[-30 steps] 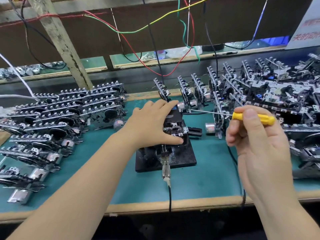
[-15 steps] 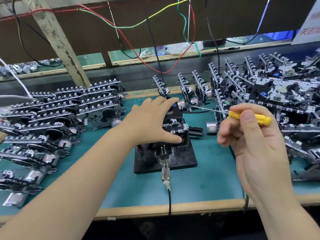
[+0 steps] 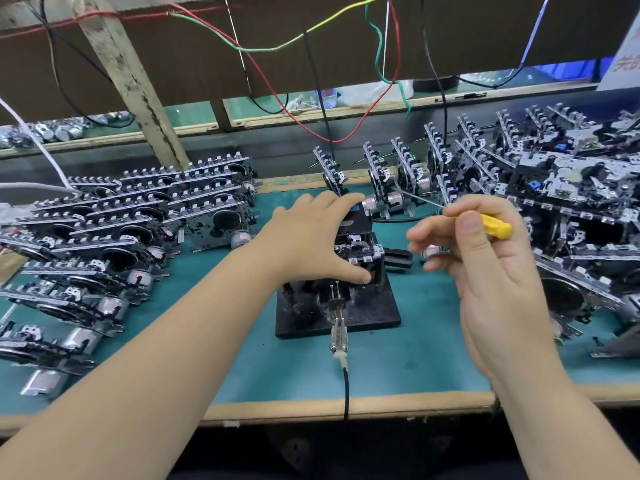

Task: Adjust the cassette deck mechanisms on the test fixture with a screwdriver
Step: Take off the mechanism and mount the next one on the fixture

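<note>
A black test fixture stands mid-table on the teal mat, with a cassette deck mechanism seated on top. My left hand grips that mechanism, fingers over its far side and thumb at its near edge. My right hand is raised to the right of the fixture and holds a small yellow-handled screwdriver; its thin shaft points up and left, away from the fixture, above the mechanism.
Rows of cassette mechanisms lie stacked at the left; a tall heap of them fills the right. A cable plug runs from the fixture over the table's front edge. Coloured wires hang overhead.
My right hand with the screwdriver has drifted left, closer to the fixture. My left hand has stayed on the mechanism.
</note>
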### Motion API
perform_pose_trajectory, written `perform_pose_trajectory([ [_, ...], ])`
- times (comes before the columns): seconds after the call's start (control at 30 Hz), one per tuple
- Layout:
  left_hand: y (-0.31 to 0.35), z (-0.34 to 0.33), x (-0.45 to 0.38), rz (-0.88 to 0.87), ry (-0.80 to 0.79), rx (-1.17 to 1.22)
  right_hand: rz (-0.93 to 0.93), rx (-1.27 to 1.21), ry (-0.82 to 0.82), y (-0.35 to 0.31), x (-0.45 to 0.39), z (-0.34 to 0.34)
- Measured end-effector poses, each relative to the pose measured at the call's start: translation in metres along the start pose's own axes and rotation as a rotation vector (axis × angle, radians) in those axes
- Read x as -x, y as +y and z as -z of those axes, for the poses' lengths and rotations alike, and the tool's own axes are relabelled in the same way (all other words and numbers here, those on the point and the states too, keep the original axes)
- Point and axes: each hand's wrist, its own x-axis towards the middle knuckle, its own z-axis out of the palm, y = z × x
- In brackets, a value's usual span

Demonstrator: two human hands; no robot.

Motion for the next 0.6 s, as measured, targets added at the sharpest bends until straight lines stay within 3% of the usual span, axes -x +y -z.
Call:
perform_pose_trajectory([
  [0.13,-0.005,0.004,0.01,-0.046,0.054,0.179,0.015,0.315,-0.187,0.011,-0.011,-0.016],
  [0.27,-0.03,-0.002,0.045,-0.035,0.228,0.435,0.044,0.702,-0.266,0.023,-0.014,-0.018],
  [0.6,-0.014,-0.049,0.071,0.007,0.393,0.561,0.021,0.549,-0.333,0.041,-0.01,-0.017],
])
